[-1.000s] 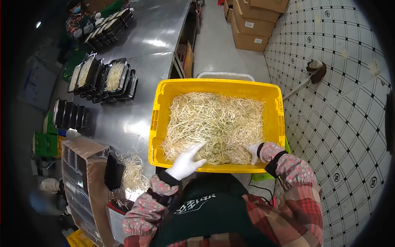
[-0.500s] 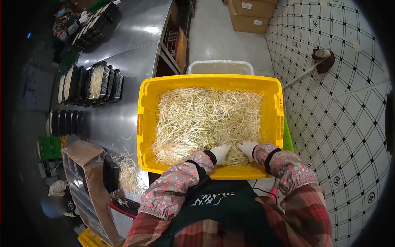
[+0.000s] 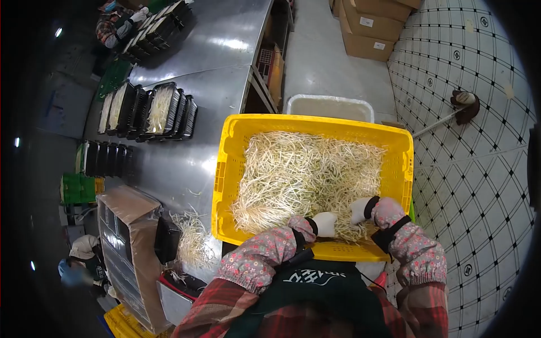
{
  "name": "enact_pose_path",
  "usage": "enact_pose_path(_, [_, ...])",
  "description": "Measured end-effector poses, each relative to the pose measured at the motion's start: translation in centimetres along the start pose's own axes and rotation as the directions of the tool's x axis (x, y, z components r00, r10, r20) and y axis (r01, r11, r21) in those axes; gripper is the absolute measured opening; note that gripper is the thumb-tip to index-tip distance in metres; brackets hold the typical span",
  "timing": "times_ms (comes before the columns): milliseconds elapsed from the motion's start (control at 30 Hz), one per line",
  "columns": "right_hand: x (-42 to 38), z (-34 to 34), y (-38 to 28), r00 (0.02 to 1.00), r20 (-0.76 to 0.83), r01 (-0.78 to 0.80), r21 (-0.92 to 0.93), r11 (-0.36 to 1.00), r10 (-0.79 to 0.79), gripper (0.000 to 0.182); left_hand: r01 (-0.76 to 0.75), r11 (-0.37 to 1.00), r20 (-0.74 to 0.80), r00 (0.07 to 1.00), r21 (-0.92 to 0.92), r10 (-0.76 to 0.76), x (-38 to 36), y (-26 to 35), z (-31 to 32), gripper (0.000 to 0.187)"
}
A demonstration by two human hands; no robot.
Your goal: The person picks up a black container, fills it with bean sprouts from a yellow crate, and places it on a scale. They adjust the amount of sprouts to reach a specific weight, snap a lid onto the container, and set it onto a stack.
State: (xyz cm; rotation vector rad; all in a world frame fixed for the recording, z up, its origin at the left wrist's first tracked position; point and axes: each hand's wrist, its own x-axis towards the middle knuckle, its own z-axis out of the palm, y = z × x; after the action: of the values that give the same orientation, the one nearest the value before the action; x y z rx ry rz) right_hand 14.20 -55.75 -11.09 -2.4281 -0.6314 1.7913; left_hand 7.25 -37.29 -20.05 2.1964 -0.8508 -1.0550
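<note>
A yellow crate holds a wide layer of pale bean sprouts. At its near side, my left hand, in a white glove, has its fingers against the sprouts. My right hand, also white-gloved, is a short way to the right, and a clump of sprouts lies between the two hands. The fingers of both hands are curled towards that clump and partly hidden, so their grip cannot be made out.
Left of the crate, a steel table bears black trays, loose sprouts and a cardboard box. Two co-workers are at the left. Cartons and a pale tub stand beyond the crate.
The whole view has shifted, so the crate and table appear further right and slightly lower. Both hands remain at the crate's near side, with the sprout clump between them.
</note>
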Motion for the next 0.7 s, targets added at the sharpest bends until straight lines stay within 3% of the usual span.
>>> enact_pose_path(67, [-5.6,-4.4,-1.6,0.998,-0.001,-0.056,-0.064,0.996,0.056,0.056,0.049,0.997,-0.066,0.996,-0.065,-0.053,-1.4,2.9,-3.5,0.042])
enact_pose_path(133, [-9.6,-7.0,-1.7,0.991,-0.129,-0.034,-0.072,0.997,0.025,0.053,0.03,0.986,-0.202,0.977,-0.162,-0.063,-3.8,5.9,-8.5,0.044])
enact_pose_path(200, [-14.9,-9.7,-3.9,0.924,-0.383,-0.025,-0.018,1.0,0.016,0.049,0.017,0.976,-0.351,0.932,-0.218,-0.095,-7.1,8.7,-14.8,0.054])
enact_pose_path(233, [-15.7,-10.6,-5.2,0.883,-0.47,0.02,0.011,1.0,-0.013,0.051,-0.034,0.989,-0.483,0.875,-0.145,-0.041,-9.0,9.5,-17.5,0.053])
enact_pose_path(300, [-16.7,-12.0,-7.3,0.77,-0.636,0.115,0.053,0.992,-0.056,0.056,-0.003,0.999,-0.649,0.76,0.049,0.035,-10.9,8.3,-20.3,0.055])
enact_pose_path(333, [-14.3,-11.0,-7.5,0.543,-0.812,0.195,-0.125,0.973,-0.213,0.056,0.04,0.99,-0.709,0.702,0.137,0.069,-11.7,6.9,-21.0,0.057])
enact_pose_path(400, [-9.5,-9.9,-9.2,0.45,-0.869,0.187,-0.134,0.973,-0.206,0.07,0.14,0.952,-0.687,0.721,0.271,0.09,-13.1,3.3,-21.2,0.07])
enact_pose_path(467, [-5.3,-8.3,-10.1,0.704,-0.689,0.045,-0.199,0.979,-0.173,0.089,0.238,0.886,-0.462,0.886,0.398,-0.03,-15.5,0.0,-19.5,0.084])
enact_pose_path(500, [-4.4,-7.6,-10.5,0.805,-0.578,-0.021,-0.246,0.969,-0.13,0.097,0.189,0.87,-0.325,0.945,0.455,-0.036,-16.9,-2.8,-18.1,0.078])
enact_pose_path(533, [-4.5,-7.4,-10.5,0.779,-0.609,0.052,-0.176,0.983,-0.15,0.095,0.155,0.932,-0.161,0.981,0.329,-0.106,-17.9,-4.5,-17.8,0.065])
enact_pose_path(600, [-4.5,-6.8,-9.9,0.724,-0.666,0.208,-0.039,0.977,-0.181,0.09,0.069,0.989,-0.279,0.96,0.13,-0.03,-19.8,-6.8,-17.6,0.053])
enact_pose_path(633, [-3.9,-6.7,-9.4,0.702,-0.705,0.159,0.018,0.987,-0.101,0.079,0.115,0.992,-0.328,0.94,0.059,-0.09,-20.2,-6.6,-18.3,0.05])
enact_pose_path(700, [-1.2,-6.8,-8.5,0.593,-0.804,0.233,0.121,0.965,-0.042,0.075,0.17,0.984,-0.424,0.889,-0.047,-0.174,-19.6,-6.5,-19.5,0.05])
